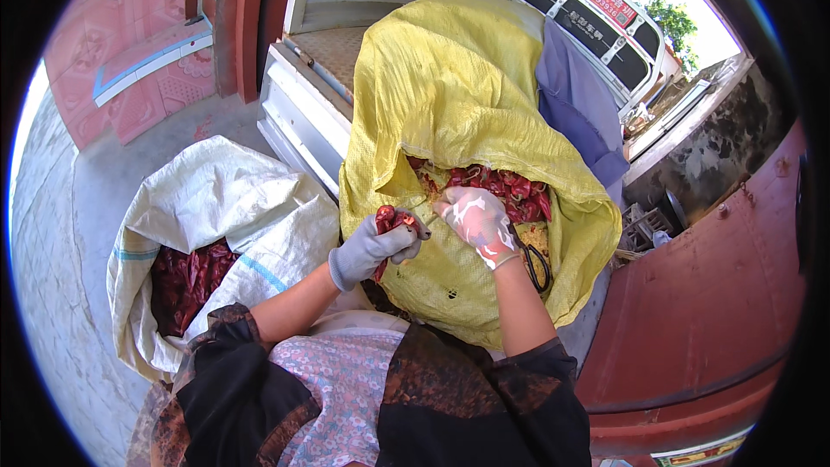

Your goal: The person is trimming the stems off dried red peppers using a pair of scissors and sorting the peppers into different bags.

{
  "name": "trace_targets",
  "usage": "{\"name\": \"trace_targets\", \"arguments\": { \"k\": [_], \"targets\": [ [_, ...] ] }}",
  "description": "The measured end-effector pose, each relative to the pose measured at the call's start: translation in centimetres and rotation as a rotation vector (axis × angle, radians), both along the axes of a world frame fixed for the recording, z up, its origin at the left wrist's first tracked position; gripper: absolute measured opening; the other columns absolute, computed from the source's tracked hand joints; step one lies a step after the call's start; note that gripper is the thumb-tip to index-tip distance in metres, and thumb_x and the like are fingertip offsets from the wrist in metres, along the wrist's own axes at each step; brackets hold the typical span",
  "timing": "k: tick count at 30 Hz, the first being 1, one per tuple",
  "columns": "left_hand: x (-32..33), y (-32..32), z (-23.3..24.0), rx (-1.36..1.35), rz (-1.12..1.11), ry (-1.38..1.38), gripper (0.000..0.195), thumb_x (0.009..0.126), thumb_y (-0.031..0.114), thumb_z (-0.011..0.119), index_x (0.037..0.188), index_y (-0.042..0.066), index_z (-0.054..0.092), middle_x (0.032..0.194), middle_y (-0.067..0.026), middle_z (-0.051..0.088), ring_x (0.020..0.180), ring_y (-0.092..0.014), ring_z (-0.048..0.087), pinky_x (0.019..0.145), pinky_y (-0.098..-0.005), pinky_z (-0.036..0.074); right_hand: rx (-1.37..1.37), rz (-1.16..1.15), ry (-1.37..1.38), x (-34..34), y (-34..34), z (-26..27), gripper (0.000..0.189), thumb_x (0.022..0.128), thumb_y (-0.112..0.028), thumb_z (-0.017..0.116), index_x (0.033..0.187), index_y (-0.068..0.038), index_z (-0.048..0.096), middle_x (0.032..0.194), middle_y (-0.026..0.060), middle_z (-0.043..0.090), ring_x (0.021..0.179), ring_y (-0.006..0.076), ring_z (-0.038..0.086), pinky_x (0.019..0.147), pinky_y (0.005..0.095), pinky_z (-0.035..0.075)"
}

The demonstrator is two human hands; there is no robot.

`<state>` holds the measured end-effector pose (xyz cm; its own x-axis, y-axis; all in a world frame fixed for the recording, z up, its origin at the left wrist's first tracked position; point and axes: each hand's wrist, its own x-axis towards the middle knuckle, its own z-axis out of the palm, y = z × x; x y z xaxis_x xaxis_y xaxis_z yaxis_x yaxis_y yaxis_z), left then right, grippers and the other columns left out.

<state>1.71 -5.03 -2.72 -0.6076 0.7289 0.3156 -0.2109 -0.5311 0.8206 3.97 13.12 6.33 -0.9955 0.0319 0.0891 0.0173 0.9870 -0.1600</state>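
Note:
My left hand (373,248), in a grey knitted glove, grips a few dried red chili peppers (385,220) above the front of a yellow woven sack (447,91). My right hand (478,220), in a pink and white patterned glove, is at the sack's mouth with fingers curled; whether anything is between them is hidden. Behind it, more red chili peppers (519,191) with pale stems fill the opening. Beside my right wrist show the black handles of scissors (539,267), their blades out of sight. Yellowish bits (533,240) lie near the handles.
To the left, an open white woven sack (220,175) holds dark red chili peppers (188,279). A metal truck bed (311,120) stands behind the yellow sack. Purple cloth (577,97) lies against that sack. A red metal panel (700,298) is at right; a white vehicle (583,26) bearing writing is beyond.

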Motion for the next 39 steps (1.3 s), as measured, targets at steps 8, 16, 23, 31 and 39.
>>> {"name": "trace_targets", "arguments": {
  "k": [8, 16, 23, 31, 39],
  "targets": [
    [0.3, -0.4, 2.0, -0.116, 0.071, -0.032, 0.025, 0.076, 0.019, 0.065, 0.093, 0.004, 0.056, 0.071, -0.0012, 0.052, 0.061, -0.009, 0.048, 0.055, -0.0228, 0.038, 0.485, 0.025, 0.304, -9.8, 1.5, -5.9, 0.011, 0.069, -0.011, 0.054, 0.073, -0.004, 0.061, 0.077, 0.0192, 0.064, 0.058, 0.0303, 0.062, 0.049, 0.0400, 0.048],
    [-0.6, 0.7, 2.1, -0.073, 0.069, 0.002, 0.019, 0.080, 0.021, 0.062, 0.087, 0.006, 0.054, 0.069, -0.0016, 0.052, 0.059, -0.009, 0.046, 0.053, -0.0225, 0.037, 0.306, 0.061, 0.061, -5.9, 1.4, 0.0, 0.019, 0.079, -0.023, 0.059, 0.085, -0.005, 0.061, 0.086, 0.0175, 0.063, 0.083, 0.0345, 0.061, 0.070, 0.0393, 0.048],
    [-0.4, 1.4, 1.9, -0.047, 0.081, -0.055, 0.019, 0.082, 0.024, 0.061, 0.084, 0.007, 0.053, 0.069, -0.0038, 0.052, 0.059, -0.009, 0.045, 0.052, -0.0225, 0.036, 0.094, 0.196, 0.233, -3.7, 2.6, -0.1, 0.024, 0.079, -0.020, 0.061, 0.100, -0.008, 0.063, 0.095, 0.0160, 0.063, 0.088, 0.0295, 0.061, 0.076, 0.0371, 0.048],
    [-1.1, 0.9, 2.9, -0.011, 0.119, -0.060, 0.025, 0.086, 0.025, 0.059, 0.098, 0.003, 0.055, 0.108, -0.0144, 0.057, 0.091, -0.019, 0.058, 0.072, -0.0260, 0.046, 0.102, -0.030, 0.167, -7.0, 0.5, -4.3, 0.015, 0.077, -0.019, 0.057, 0.075, -0.005, 0.062, 0.082, 0.0130, 0.064, 0.064, 0.0279, 0.063, 0.057, 0.0357, 0.050],
    [-5.3, 1.0, 2.4, 0.157, 0.276, -0.097, 0.019, 0.088, 0.023, 0.057, 0.098, 0.007, 0.055, 0.137, -0.0162, 0.040, 0.126, -0.025, 0.040, 0.095, -0.0366, 0.040, 0.074, 0.111, 0.132, -1.5, 2.3, 1.4, 0.022, 0.080, -0.025, 0.054, 0.083, -0.005, 0.062, 0.084, 0.0158, 0.062, 0.083, 0.0326, 0.059, 0.073, 0.0381, 0.048]
  ]
}}
